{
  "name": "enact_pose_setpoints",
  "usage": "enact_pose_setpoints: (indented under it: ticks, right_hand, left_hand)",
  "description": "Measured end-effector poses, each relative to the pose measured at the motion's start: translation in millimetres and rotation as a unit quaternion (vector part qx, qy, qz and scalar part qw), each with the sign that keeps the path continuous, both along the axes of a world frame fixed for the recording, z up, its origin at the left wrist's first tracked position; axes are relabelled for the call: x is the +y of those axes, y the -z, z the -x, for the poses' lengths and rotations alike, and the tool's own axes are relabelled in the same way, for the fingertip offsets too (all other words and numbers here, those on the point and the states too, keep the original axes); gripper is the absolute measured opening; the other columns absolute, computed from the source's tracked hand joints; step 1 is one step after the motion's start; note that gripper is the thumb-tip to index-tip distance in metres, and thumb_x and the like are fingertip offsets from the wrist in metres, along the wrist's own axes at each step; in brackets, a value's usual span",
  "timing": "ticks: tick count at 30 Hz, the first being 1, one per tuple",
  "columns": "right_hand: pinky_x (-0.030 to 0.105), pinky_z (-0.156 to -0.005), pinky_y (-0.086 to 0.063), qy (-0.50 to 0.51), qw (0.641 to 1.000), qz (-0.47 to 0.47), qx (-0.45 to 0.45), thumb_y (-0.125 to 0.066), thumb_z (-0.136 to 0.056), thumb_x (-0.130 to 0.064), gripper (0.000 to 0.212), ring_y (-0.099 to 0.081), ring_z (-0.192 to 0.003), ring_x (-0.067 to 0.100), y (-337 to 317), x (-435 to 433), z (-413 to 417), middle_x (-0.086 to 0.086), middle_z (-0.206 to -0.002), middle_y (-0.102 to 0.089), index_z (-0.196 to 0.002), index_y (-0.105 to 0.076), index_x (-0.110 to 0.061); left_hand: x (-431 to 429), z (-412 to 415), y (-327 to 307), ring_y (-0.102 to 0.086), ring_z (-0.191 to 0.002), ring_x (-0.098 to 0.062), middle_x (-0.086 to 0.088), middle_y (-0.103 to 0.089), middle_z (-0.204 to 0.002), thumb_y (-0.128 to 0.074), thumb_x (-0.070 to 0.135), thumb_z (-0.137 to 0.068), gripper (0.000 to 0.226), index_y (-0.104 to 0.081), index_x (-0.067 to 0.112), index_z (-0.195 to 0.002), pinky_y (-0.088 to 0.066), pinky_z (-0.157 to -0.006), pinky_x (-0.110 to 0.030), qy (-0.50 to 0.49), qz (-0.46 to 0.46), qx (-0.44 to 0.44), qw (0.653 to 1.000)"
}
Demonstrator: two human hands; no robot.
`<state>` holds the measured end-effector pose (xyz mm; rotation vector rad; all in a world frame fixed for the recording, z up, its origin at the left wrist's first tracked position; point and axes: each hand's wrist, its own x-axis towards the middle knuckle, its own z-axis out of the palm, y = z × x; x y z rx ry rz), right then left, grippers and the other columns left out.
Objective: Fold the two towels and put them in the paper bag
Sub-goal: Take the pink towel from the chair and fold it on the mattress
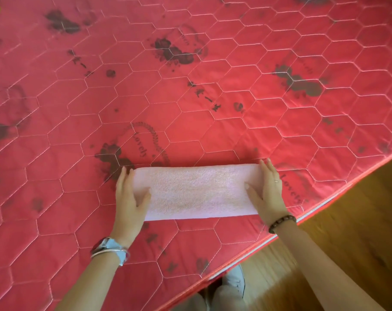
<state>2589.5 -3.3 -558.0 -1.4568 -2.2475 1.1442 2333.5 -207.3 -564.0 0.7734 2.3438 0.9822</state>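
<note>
We find the pink towel [195, 191] folded into a long strip on the red quilted bed [190, 104], close to its near right edge; left hand [128, 194] flat at the left end, right hand [268, 191] at the right end; fingers [123, 178] straight and together, thumbs spread onto the terry, nothing pinched; we judge the cloth light, soft, limp, grippy, not fragile; held by one end it would sag open, so take both short ends, thumb over, fingers under; paper bag and second towel not in view
</note>
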Motion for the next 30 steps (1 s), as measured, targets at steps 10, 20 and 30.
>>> enact_pose_setpoints:
  ticks: [10, 20, 30]
  right_hand:
    - [0.027, -0.078, -0.045, 0.168, 0.963, 0.212, 0.010, -0.075, -0.083, -0.024, 0.054, -0.059, -0.102, 0.020, -24.0, 19.8, -4.7, 0.002, -0.112, -0.062, -0.130, -0.052, -0.010]
    - [0.005, -0.056, -0.044, 0.049, 0.985, 0.165, 0.008, -0.081, -0.077, -0.019, 0.028, -0.060, -0.075, 0.012, -55.0, 54.2, 2.9, 0.001, -0.087, -0.068, -0.101, -0.069, -0.014]
    - [0.005, -0.069, -0.046, 0.102, 0.989, 0.022, 0.105, -0.074, -0.070, 0.015, 0.055, -0.059, -0.077, -0.008, -45.7, 65.3, 6.5, 0.016, -0.105, -0.063, -0.083, -0.061, -0.037]
  left_hand:
    - [2.0, 26.9, -21.3, -0.064, -0.109, -0.019, -0.003, -0.067, -0.119, -0.074, 0.023, -0.088, 0.048, -0.057, 0.014, -0.131, -0.048, -0.078, -0.023, -0.109, 0.047, -0.239, 0.964]
    - [15.1, 45.1, -54.1, -0.071, -0.092, -0.002, 0.004, -0.077, -0.105, -0.073, 0.008, -0.086, 0.032, -0.070, 0.014, -0.117, -0.052, -0.070, -0.010, -0.078, -0.075, -0.266, 0.958]
    - [20.9, 56.6, -55.9, -0.064, -0.095, 0.006, 0.011, -0.073, -0.107, -0.069, -0.011, -0.083, 0.045, -0.066, 0.017, -0.119, -0.050, -0.078, -0.009, -0.070, -0.139, -0.210, 0.965]
